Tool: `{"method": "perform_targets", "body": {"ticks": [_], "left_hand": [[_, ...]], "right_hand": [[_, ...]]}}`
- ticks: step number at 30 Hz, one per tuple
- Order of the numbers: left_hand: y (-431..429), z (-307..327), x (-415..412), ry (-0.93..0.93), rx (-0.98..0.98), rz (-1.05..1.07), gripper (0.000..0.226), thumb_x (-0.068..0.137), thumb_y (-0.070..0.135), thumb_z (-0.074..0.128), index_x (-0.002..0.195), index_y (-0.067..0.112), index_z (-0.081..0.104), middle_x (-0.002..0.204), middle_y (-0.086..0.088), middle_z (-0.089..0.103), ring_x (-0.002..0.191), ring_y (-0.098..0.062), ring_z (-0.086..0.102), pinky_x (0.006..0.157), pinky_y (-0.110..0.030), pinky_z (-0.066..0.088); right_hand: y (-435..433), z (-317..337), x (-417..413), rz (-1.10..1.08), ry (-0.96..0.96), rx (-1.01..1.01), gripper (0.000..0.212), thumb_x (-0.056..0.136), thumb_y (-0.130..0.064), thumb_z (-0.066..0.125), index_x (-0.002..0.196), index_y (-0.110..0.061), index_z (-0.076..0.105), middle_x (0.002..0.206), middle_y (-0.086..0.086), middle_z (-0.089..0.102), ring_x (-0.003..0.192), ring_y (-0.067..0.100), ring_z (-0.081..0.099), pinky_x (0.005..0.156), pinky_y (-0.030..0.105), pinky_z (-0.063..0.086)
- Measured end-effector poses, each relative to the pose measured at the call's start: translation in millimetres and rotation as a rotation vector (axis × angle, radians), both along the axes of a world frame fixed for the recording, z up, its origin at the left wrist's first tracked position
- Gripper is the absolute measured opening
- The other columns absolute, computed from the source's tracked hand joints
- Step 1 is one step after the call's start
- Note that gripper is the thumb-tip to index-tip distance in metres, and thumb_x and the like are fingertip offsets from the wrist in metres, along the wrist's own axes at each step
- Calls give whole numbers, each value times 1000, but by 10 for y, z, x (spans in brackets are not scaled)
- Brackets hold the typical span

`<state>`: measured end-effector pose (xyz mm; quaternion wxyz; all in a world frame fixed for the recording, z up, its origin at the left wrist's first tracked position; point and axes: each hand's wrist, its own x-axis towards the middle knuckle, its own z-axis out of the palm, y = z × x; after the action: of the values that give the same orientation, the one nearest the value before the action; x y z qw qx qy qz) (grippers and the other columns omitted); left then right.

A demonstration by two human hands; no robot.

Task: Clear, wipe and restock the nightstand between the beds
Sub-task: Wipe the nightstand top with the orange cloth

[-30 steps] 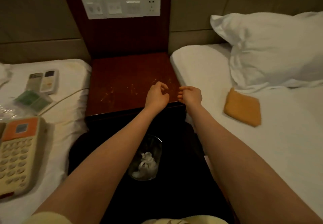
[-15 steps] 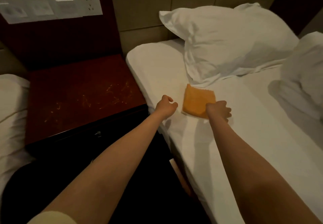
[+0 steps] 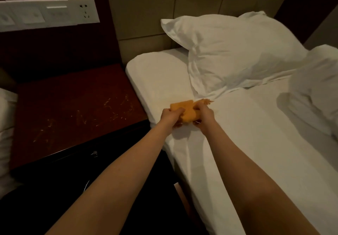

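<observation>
An orange cloth is bunched between both hands just above the right bed's near left part. My left hand grips its left end and my right hand grips its right end. A loose corner of the cloth sticks out to the right behind my right hand. The dark red nightstand stands to the left of my hands, its top bare except for pale scratch-like streaks and crumbs.
The right bed has a white sheet, a white pillow at its head and bunched white bedding at the far right. A white switch and socket panel sits on the wall above the nightstand. The left bed's edge shows at far left.
The view swung right from the nightstand to the right bed. Both hands left the nightstand's front edge, reached the orange cloth and lifted it, bunching it between them.
</observation>
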<state>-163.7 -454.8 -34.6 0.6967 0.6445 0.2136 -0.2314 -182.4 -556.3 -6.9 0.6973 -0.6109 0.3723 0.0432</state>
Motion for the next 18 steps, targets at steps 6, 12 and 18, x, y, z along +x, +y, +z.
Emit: {"method": "perform_targets", "body": {"ticks": [6,12,18], "left_hand": [[725,68,235,-103,123,166,39,88,2,52,126,6,43,124,-17,55,101,-28,58,68,-38,53],[1735,26,199,-135,335,289,40,89,2,43,127,13,43,122,-7,53,110,-25,52,85,-38,48],[2639,58,51,-120,473,374,41,94,1,39,133,12,38,130,-8,46,116,-24,46,85,-33,40]], "right_hand": [[759,25,209,196,-32,-4,6,84,-11,49,82,-12,54,89,8,56,81,22,53,60,28,43],[1584,-154,249,449,27,-27,6,80,-13,54,74,-12,51,72,7,53,61,19,50,53,27,39],[2360,-208,205,680,138,-11,19,86,-30,58,76,-17,49,80,2,50,67,15,47,60,29,35]]}}
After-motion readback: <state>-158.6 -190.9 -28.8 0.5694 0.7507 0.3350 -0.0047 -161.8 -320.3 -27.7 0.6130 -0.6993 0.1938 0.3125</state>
